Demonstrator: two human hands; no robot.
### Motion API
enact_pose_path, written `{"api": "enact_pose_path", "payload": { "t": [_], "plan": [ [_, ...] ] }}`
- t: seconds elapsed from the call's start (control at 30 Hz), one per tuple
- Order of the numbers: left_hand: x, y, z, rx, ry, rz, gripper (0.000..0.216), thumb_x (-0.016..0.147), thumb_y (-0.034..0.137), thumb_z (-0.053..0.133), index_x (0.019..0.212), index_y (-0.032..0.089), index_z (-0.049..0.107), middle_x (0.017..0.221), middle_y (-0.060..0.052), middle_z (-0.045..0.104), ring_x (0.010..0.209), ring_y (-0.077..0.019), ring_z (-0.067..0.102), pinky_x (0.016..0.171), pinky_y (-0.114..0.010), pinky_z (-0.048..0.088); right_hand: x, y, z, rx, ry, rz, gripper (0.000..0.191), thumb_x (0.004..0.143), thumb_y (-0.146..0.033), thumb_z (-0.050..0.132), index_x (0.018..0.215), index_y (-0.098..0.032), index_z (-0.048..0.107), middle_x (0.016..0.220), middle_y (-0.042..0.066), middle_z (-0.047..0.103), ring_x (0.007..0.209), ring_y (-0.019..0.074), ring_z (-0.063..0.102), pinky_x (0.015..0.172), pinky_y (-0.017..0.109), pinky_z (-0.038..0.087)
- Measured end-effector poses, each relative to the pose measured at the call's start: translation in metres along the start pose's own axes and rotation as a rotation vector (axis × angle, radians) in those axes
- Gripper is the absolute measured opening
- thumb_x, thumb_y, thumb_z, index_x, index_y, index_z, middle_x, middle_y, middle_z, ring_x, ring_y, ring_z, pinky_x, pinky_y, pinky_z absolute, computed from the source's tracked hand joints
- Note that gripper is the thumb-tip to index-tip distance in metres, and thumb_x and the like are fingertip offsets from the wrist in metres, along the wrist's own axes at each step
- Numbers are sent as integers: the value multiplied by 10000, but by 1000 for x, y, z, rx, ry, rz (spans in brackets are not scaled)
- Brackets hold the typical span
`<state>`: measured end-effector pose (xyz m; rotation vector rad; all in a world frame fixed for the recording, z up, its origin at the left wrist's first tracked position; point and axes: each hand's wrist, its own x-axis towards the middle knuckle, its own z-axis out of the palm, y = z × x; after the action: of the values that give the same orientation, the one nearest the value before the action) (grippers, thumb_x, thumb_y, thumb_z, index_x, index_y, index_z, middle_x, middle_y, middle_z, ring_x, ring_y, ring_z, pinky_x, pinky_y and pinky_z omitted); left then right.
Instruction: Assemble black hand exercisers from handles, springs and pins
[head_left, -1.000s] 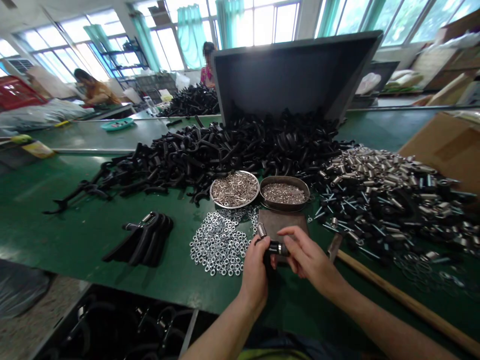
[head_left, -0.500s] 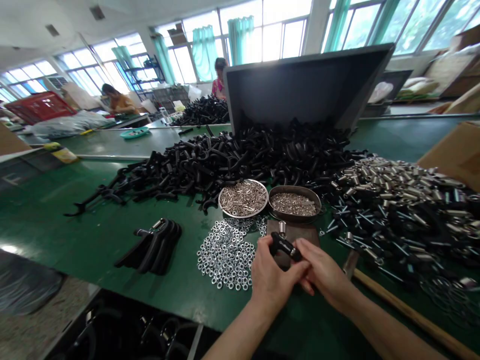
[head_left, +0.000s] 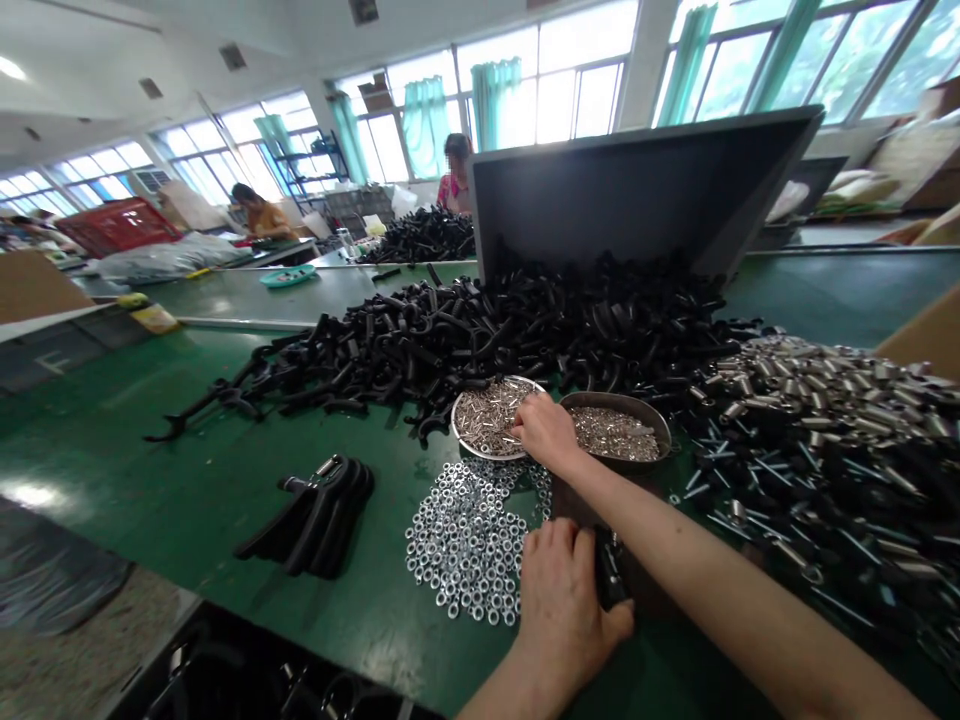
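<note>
My left hand (head_left: pixel 566 600) is closed around a black handle-shaped part (head_left: pixel 611 568) with a bit of metal on it, low over the dark plate on the bench. My right hand (head_left: pixel 546 428) reaches into the round dish (head_left: pixel 459 432) of small metal pins (head_left: pixel 487 412). Its fingertips are pinched together among the pins, and what they hold is too small to make out. Right beside it sits an oval metal tin (head_left: pixel 664 440) of tiny shiny parts. Loose nuts (head_left: pixel 465 545) lie spread to the left of my left hand.
A large heap of black curved parts (head_left: pixel 420 330) spills from a tipped grey bin (head_left: pixel 637 200). Several black handles (head_left: pixel 319 515) stand grouped at left. Metal sleeves (head_left: pixel 825 390) and bolts (head_left: pixel 772 470) are piled at right. Two people (head_left: pixel 262 218) sit farther back.
My right hand has left the black part and moved up into the dish of pins. My left hand keeps the part and is now lower in view. The view has shifted slightly.
</note>
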<state>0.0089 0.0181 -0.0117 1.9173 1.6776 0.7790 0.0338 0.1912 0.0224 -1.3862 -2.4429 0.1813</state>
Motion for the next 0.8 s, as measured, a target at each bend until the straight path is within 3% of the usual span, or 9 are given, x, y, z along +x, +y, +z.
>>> {"api": "enact_pose_path", "payload": {
  "t": [0.23,0.37,0.47,0.6,0.73,0.8],
  "plan": [
    [4,-4,5,173,-7,-2,580,552,453,769,1041,203,584,1022,-57,547,954,-271,471,857,-438,397,-3,0,1,-5,-38,13,116,803,-156,546,797,-131,659,935,149,638,1006,265,517,811,329,409],
    [7,-3,3,194,-17,16,591,532,462,778,1025,191,600,1002,-62,556,948,-270,481,854,-436,410,0,-1,1,106,-1,38,117,788,-107,526,832,-114,635,960,162,626,1001,269,518,819,346,403],
    [8,-3,1,206,-25,34,586,539,470,776,1020,183,606,1002,-66,561,949,-268,488,853,-431,414,-5,2,-5,243,51,84,195,829,-114,454,962,-105,596,936,126,631,926,215,550,793,317,419],
    [9,-3,-1,235,-29,70,551,565,454,768,1010,172,605,1017,-75,563,965,-270,492,857,-425,408,-46,18,-25,448,55,112,324,849,-140,405,1148,-146,531,843,28,655,769,132,587,714,249,447],
    [9,-4,-3,244,-52,90,520,587,454,755,1004,187,598,1004,-69,563,966,-266,494,839,-411,410,-113,42,-36,781,16,224,195,833,-250,480,944,-190,629,782,13,674,723,150,616,692,279,467],
    [9,-4,-4,251,-59,92,512,590,450,753,1002,189,597,995,-66,563,963,-261,498,834,-400,411,-140,50,-35,743,10,239,136,815,-276,527,814,-200,639,775,17,671,763,169,609,744,311,457]
  ]
}}
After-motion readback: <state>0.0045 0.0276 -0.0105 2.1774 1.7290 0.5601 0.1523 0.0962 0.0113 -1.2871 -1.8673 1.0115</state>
